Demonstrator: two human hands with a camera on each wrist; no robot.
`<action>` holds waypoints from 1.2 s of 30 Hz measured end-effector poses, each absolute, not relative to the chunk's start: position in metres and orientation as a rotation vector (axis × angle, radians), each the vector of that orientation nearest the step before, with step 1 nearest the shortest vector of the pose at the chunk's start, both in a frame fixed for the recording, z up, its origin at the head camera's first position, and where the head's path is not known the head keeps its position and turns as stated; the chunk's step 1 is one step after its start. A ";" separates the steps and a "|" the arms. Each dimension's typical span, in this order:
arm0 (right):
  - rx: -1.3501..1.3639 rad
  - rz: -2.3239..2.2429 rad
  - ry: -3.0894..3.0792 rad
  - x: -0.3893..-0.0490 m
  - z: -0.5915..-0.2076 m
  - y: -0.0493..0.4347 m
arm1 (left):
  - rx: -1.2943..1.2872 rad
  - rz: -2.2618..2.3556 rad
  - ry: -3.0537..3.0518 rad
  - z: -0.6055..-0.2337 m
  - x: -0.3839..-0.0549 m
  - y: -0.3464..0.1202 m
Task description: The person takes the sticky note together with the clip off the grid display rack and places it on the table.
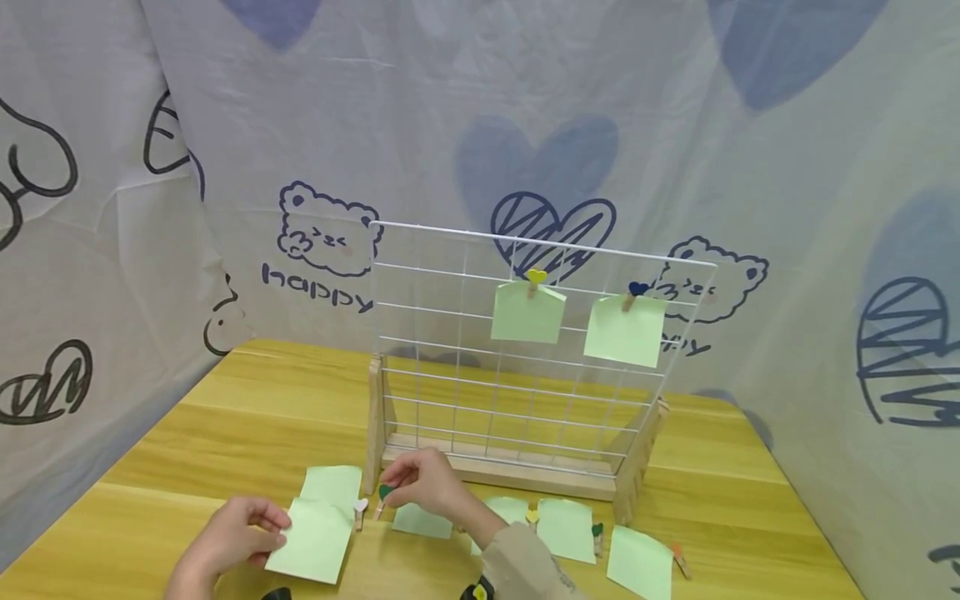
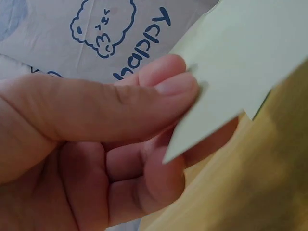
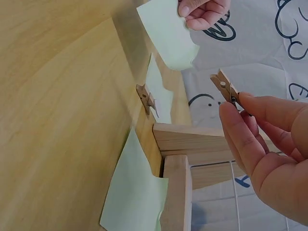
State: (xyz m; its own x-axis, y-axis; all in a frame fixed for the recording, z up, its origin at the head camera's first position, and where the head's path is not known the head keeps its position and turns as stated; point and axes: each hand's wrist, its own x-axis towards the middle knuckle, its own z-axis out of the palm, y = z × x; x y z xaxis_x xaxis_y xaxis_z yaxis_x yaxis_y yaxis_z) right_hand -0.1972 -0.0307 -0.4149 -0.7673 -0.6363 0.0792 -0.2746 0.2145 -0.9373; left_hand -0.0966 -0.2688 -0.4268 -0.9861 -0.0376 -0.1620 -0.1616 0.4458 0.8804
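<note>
My left hand (image 1: pixel 238 533) pinches a pale green paper note (image 1: pixel 311 540) by its left edge, thumb on top in the left wrist view. Another green note (image 1: pixel 333 485) lies behind it on the table. Between thumb and fingertips, my right hand (image 1: pixel 427 483) holds a small wooden clothespin (image 3: pixel 224 86) with a green heart (image 1: pixel 386 492), above the table near the rack's left foot. A white-heart clothespin (image 1: pixel 360 511) lies between the two hands. The white wire grid rack (image 1: pixel 457 379) carries two clipped notes, one under a yellow-heart clothespin (image 1: pixel 536 280), one under a dark blue-heart clothespin (image 1: pixel 634 293).
The grid stands on a wooden base (image 1: pixel 502 477) on the wooden table (image 1: pixel 247 400). In front of it lie several green notes (image 1: pixel 566 530), with clothespins such as an orange one (image 1: pixel 680 558) beside them. A printed cloth (image 1: pixel 420 108) hangs behind.
</note>
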 end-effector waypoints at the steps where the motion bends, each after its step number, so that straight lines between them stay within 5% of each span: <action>1: -0.847 -1.563 2.166 -0.197 -0.416 -0.032 | -0.161 1.589 2.570 -0.428 -0.096 -0.269; 36: -0.860 -1.126 2.268 -0.189 -0.448 -0.055 | -0.231 1.512 2.485 -0.446 -0.093 -0.275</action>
State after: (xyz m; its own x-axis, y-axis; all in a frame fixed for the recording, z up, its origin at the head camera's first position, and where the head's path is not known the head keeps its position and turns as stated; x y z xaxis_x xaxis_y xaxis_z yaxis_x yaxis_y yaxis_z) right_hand -0.1889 -0.0549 -0.4481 -0.6971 -0.7058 -0.1260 -0.3261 0.4687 -0.8209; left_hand -0.0928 -0.2752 -0.4459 -0.9628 -0.0184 -0.2694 -0.2477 0.4573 0.8541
